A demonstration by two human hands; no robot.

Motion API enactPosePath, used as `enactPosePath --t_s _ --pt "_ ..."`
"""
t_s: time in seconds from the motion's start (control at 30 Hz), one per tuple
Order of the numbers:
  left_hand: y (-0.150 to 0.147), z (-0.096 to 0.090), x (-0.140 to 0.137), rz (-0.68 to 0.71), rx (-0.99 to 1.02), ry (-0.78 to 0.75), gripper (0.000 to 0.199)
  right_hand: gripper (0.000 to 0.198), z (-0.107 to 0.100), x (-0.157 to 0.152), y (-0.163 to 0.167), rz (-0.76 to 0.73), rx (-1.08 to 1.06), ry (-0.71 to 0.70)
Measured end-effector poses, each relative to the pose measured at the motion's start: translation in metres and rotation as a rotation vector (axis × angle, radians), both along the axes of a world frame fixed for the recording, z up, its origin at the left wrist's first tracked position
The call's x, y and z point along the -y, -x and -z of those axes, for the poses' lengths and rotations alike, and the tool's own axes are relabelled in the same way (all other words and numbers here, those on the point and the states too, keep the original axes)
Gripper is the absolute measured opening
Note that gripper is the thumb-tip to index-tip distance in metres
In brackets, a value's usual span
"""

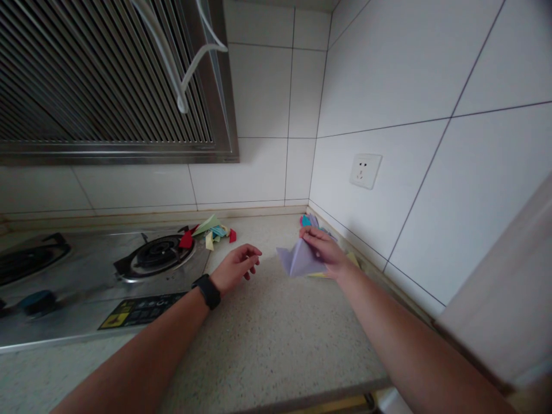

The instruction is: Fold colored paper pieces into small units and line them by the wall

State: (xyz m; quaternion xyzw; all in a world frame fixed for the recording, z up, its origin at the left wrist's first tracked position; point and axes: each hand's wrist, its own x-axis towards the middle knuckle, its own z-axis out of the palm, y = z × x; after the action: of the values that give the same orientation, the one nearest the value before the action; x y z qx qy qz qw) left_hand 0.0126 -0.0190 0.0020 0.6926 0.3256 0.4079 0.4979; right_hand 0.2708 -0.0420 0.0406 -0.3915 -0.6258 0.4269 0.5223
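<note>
A folded sheet of lavender paper (pixel 299 260) hangs over the counter, pinched in my right hand (pixel 324 246). Its creased point sticks out to the left. Yellow paper (pixel 352 259) lies on the counter beneath and behind that hand, partly hidden by it. My left hand (pixel 238 265), with a black watch on the wrist, hovers to the left of the lavender paper. Its fingers are loosely bent and apart, with nothing in them. Beyond it, a pile of folded paper pieces (pixel 218 231) in green, red, yellow and blue rests by the stove's edge.
More small coloured paper pieces (pixel 307 221) sit in the back corner behind my right hand. A gas stove (pixel 81 310) is set into the speckled counter (pixel 276 345) on the left. Above it hang a range hood (pixel 233 150) and a white cable (pixel 172 69). The tiled wall carries a socket (pixel 365 171).
</note>
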Motion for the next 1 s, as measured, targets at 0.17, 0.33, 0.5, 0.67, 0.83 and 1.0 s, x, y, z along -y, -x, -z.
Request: enactPosePath --t_s 0.17,0.33,0.5,0.67,0.83,1.0 --pt "0.0 -0.001 0.001 0.002 -0.011 0.006 0.026 0.021 0.002 0.003 0.003 0.0 0.114 -0.099" --pt "-0.002 -0.003 0.004 -0.025 -0.02 0.024 0.031 0.018 0.004 0.0 0.003 -0.039 0.284 -0.214" --pt "-0.001 0.001 0.004 -0.021 -0.108 0.04 0.038 0.015 0.012 -0.007 -0.001 -0.009 0.308 -0.237" --pt "0.001 0.001 0.009 -0.019 -0.209 -0.041 0.038 0.014 0.006 -0.008 -0.008 0.096 0.35 -0.3" --pt "0.002 -0.002 0.015 -0.002 -0.317 -0.15 0.035 0.015 -0.017 0.002 -0.029 0.193 0.395 -0.337" --pt "0.002 -0.002 0.014 0.006 -0.39 -0.266 0.033 0.017 -0.029 0.01 -0.064 0.308 0.49 -0.315"
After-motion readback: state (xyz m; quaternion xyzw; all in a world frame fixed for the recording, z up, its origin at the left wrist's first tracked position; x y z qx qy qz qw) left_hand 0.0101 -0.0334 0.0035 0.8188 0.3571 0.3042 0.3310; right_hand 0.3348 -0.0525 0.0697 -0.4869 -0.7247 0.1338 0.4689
